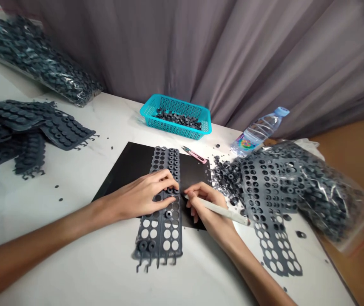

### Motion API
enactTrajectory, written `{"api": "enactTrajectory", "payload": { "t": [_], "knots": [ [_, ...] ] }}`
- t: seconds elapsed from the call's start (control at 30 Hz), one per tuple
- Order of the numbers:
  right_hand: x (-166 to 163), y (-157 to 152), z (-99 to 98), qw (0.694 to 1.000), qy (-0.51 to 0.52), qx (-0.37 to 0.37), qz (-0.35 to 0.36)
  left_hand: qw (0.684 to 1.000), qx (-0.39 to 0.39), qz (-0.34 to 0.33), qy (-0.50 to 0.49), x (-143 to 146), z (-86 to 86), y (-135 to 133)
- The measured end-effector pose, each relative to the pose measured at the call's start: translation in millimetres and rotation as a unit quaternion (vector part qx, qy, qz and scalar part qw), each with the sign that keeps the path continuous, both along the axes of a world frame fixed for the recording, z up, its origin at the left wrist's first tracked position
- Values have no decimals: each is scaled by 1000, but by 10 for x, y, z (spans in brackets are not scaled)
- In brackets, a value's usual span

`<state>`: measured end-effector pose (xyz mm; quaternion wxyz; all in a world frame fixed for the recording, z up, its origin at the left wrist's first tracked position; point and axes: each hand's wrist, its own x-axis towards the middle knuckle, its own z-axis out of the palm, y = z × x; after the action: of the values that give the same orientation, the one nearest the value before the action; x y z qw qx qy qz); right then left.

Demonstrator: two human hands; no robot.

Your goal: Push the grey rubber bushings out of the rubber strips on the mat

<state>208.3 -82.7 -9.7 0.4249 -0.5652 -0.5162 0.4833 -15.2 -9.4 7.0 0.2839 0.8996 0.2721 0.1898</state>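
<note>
A dark grey rubber sheet with rows of round holes [161,238] lies lengthwise in front of me, partly over a black board [118,170]. Some holes at its far right side and near corner still carry small ring-shaped rubber parts; one loose ring [169,214] sits just below my thumb. My left hand [146,191] bends over the middle of the sheet, thumb and fingertips gripping it near its right edge. Just right of the sheet, my right hand [209,202] is closed around a whitish pen-like stick [223,211]; its tip near my fingers cannot be made out.
Behind the board stands a turquoise basket [175,131] of small black parts, with pink-handled snips [194,154] before it. At right are loose parts [228,174], another holed sheet [268,204], a bottle [258,131] and a filled bag [328,204]. More sheets [63,127] lie left.
</note>
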Motion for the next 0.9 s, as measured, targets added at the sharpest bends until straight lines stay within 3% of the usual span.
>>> {"api": "enactTrajectory", "payload": {
  "t": [0.33,0.57,0.73,0.83,0.9],
  "knots": [
    [-10,-3,52,1000,5,-18,22,999,-33,3,-10,-14,-35,31],
    [-34,12,53,1000,0,-11,16,999,47,-3,19,28,-16,46],
    [-35,-5,45,1000,-16,-4,24,992,125,-10,29,83,-103,5],
    [-42,-35,29,998,-59,24,24,990,133,6,-41,129,-53,-48],
    [-51,-51,25,996,-78,36,20,979,102,86,-154,139,95,-38]
  ]
}}
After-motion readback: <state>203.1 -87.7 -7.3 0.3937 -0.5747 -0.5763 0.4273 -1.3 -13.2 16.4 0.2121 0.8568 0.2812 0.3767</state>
